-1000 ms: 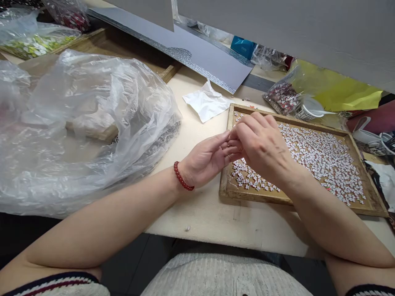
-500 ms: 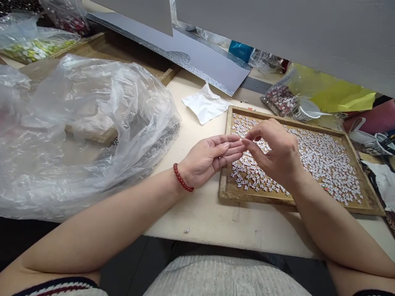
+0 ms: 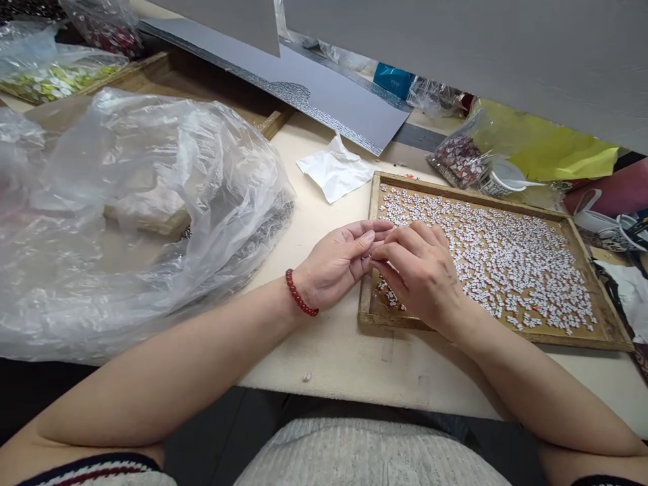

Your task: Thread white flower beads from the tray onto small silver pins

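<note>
My left hand (image 3: 340, 262), with a red bead bracelet (image 3: 300, 292) at the wrist, is turned palm up. Its fingers are stretched out over the left side of a wooden tray (image 3: 368, 283), the thumb lying across the palm. My right hand (image 3: 422, 273) reaches over the tray from the right, thumb and forefinger pinched together against the left fingers. Whatever is in the pinch is too small to make out. Many tiny white flower-shaped pieces (image 3: 516, 263) with reddish edges are spread across the tray floor.
A large clear plastic bag (image 3: 223, 189) covers the table's left side. A crumpled white tissue (image 3: 337, 169) lies behind my hands. Behind the tray are a small bag of pieces (image 3: 458, 158) and a white cup (image 3: 501, 179). Grey panels (image 3: 455, 61) hang above.
My right hand has moved left and slightly down, from the left fingertips to over the middle of the left fingers. The left hand has hardly moved.
</note>
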The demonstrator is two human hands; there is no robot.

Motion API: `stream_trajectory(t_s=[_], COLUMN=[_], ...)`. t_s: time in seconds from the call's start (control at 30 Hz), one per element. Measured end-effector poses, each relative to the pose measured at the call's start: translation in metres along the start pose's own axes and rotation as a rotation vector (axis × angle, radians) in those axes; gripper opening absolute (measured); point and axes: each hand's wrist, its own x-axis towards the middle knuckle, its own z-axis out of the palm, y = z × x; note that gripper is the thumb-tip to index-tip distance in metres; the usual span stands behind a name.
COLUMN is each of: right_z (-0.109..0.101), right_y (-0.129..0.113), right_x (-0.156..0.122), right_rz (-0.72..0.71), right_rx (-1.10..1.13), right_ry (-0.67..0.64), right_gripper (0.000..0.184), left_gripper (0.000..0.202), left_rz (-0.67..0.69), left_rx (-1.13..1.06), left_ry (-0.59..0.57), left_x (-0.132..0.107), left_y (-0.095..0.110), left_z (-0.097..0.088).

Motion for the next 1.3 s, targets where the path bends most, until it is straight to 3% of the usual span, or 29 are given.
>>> stream_trajectory(t_s=[0.17,0.33,0.5,0.77,0.93,1.03,1.17,1.3], right_z=[-0.001,0.005,0.0,-0.01,-0.016,-0.013,0.002,0.014], right_y=[-0.001,0.002,0.013,0.016,0.019,0.023,0.029,0.028], right_x=[0.0,-0.003,-0.003,-0.001,-0.002,-0.007,-0.017,-0.022], right_rz=[0.036,0.06,0.163,0.15,0.149,0.166,0.147,0.159], right_rx=[-0.031,-0.078,0.079,0.478,0.505,0.459,0.216,0.115], right_ry=[-0.067,0.024,0.142,0.129,0.112,0.135,-0.044,-0.174], right_gripper=[0.018,0.015,0.015,0.006,0.006,0.006,0.01,0.014], left_gripper=[0.022,0.022,0.015,0.016,0.015,0.015,0.021,0.015], left_rz=[0.01,-0.009,-0.055,-0.01,-0.029,0.025,0.135,0.121], left_rx=[-0.02,-0.027,0.092,0.169,0.182,0.142,0.097,0.075], left_ry=[-0.048,-0.086,-0.071,-0.115,-0.114,-0.02,0.112,0.162], left_x=[-0.001,-0.002,-0.005,-0.007,-0.007,-0.006,-0.002,0.0], left_y=[0.001,0.0,0.0,-0.001,-0.001,0.003,0.011,0.015], left_z=[0.003,0.005,0.005,0.005,0.005,0.007,0.01,0.011])
